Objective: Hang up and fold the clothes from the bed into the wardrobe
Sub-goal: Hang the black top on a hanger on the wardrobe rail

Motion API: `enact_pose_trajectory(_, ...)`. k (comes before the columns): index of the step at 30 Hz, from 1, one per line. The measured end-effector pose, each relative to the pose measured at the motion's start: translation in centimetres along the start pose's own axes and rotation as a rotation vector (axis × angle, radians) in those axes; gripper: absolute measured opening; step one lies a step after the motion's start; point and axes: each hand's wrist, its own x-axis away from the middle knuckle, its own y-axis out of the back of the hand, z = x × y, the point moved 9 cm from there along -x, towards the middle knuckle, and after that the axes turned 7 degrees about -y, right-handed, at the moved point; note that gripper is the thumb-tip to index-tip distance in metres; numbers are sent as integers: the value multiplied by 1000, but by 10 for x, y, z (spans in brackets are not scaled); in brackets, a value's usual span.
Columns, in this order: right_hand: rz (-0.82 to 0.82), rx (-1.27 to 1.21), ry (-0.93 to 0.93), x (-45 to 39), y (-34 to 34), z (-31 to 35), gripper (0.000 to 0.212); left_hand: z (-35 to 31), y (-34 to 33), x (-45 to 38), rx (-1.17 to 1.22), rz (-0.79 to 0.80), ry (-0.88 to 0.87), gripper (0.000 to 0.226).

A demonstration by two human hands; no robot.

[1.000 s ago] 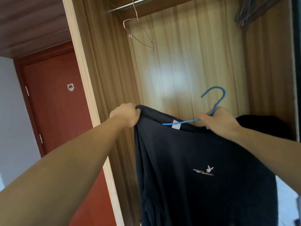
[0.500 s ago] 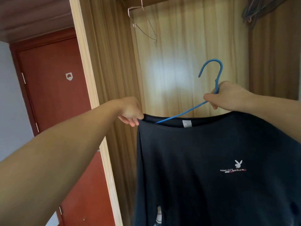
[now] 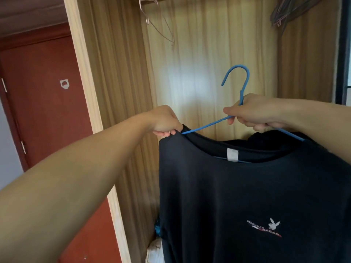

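A dark navy shirt [image 3: 247, 196] with a small white rabbit logo hangs on a blue hanger [image 3: 241, 86] in front of the open wooden wardrobe [image 3: 209, 63]. My right hand [image 3: 254, 112] is closed around the hanger's neck, just under the hook. My left hand [image 3: 163, 122] pinches the shirt's left shoulder where the hanger's arm enters the collar. The hanger's right arm runs under the fabric. The hook points up, well below the top of the wardrobe.
An empty pink wire hanger [image 3: 155, 21] hangs at the wardrobe's upper left. A bunch of several hangers [image 3: 284, 12] hangs at the upper right. A red-brown door [image 3: 47, 111] stands to the left, beyond the wardrobe's side panel [image 3: 87, 92]. Light cloth [image 3: 155, 251] lies low inside.
The shirt has settled onto both hanger arms and hangs straighter. My left hand shifted its pinch on the shoulder. The view tilted down, so the rail has left the frame.
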Motion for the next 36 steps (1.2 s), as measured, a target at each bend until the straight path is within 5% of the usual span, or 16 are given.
enact_pose_trajectory(10,67,-141,2,-8,-6,2,25,-15,-12,-10,-30,10,-95,21)
enact_pose_trajectory(18,44,-261,47,-15,-4,4,24,-68,-39,-12,156,87,-447,18)
enact_pose_trajectory(24,95,393,70,12,35,-39,38,-56,-22,-20,129,-104,-504,17)
enact_pose_trajectory(28,264,487,-90,28,49,-80,25,-39,-4,-21,192,-192,-475,14)
enact_pose_trajectory(33,39,549,13,12,61,-74,54,-42,0,-20,222,-183,-456,17)
enact_pose_trajectory(36,-5,461,34,14,56,-62,54,-39,3,-23,226,-167,-439,21)
